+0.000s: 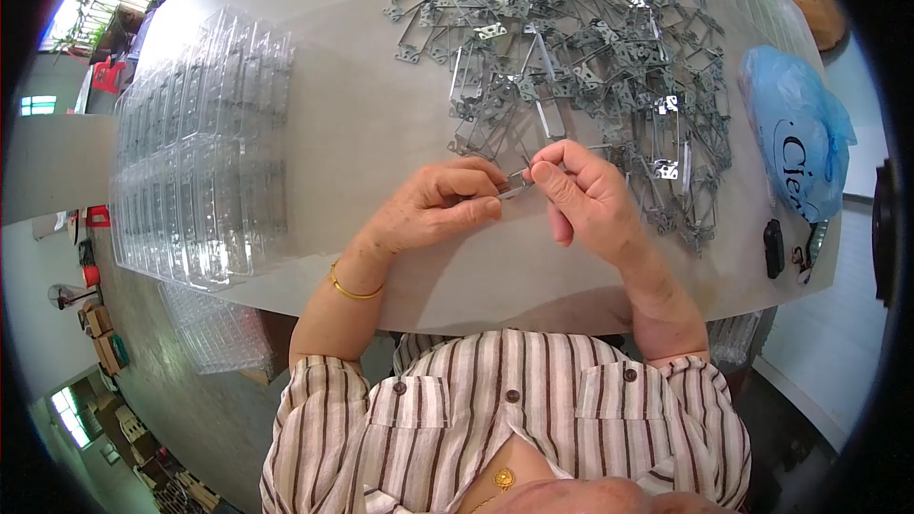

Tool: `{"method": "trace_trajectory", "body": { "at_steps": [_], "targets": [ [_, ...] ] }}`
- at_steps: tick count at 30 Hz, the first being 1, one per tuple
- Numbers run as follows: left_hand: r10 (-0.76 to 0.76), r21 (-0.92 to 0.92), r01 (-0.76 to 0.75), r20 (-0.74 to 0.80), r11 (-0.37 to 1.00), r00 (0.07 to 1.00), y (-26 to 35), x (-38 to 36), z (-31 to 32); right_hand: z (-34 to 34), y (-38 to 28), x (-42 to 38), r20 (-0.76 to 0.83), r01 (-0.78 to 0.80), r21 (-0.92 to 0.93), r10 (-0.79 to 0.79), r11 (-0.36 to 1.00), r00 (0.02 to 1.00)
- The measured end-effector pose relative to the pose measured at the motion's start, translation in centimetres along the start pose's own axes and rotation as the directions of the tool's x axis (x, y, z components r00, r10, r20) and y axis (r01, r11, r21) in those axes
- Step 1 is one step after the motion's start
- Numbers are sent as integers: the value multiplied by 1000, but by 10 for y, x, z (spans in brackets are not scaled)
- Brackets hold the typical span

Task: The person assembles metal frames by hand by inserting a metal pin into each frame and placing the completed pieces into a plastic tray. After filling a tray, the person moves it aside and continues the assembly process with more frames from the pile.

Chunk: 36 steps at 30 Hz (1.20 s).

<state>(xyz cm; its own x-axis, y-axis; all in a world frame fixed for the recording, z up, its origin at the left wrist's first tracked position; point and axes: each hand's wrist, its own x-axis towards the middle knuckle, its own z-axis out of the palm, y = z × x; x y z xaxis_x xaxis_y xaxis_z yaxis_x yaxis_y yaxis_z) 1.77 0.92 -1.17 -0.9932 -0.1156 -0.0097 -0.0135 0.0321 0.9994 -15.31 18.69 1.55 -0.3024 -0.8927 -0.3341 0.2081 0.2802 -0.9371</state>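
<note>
Two bare hands meet above the near part of a pale table (362, 95), where we see them share one slim metal piece (515, 191). The left hand (443, 200) has its thumb and forefinger narrowed on one end of the piece, its other fingers curled. The right hand (586, 195) pinches thumb and forefinger together at the opposite end; its fingertips partly cover the piece there, so we cannot tell its full shape. We find the piece slightly tilted in the gap between the hands, just on the near side of a heap of metal brackets (571, 62). The brackets lie tangled, several catching bright light. To the left, well apart from the hands, we note clear plastic trays (202, 148) with rows of compartments; their contents we cannot make out. At the right edge we observe a blue plastic bag (796, 133) with dark lettering, and nearer to us a small black object (773, 247). A gold-coloured bangle (355, 293) encircles the left wrist, above a striped shirt (514, 371).
</note>
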Motion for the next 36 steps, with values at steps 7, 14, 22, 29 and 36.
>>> {"method": "trace_trajectory", "body": {
  "at_steps": [7, 14, 22, 29, 36],
  "targets": [
    [-31, -4, 31, 85, 1000, 996, 2, -1, 1, -1, 2, 1, -50, 89, -83, -93, 993, 994],
    [-38, -235, 65, 116, 970, 992, -1, -6, 0, -4, 3, 7, -302, 268, 161, -211, 950, 930],
    [-98, -501, 10, -149, 865, 984, -1, -3, -4, 0, -2, 1, -100, 109, 106, -99, 988, 990],
    [-95, -491, 6, -156, 871, 983, -3, -3, -3, 5, 0, 1, -41, 41, 82, -37, 996, 998],
    [-50, -469, -13, -121, 883, 991, -6, -3, -4, 2, 4, 2, -16, 32, 87, -31, 996, 999]
  ]
}}
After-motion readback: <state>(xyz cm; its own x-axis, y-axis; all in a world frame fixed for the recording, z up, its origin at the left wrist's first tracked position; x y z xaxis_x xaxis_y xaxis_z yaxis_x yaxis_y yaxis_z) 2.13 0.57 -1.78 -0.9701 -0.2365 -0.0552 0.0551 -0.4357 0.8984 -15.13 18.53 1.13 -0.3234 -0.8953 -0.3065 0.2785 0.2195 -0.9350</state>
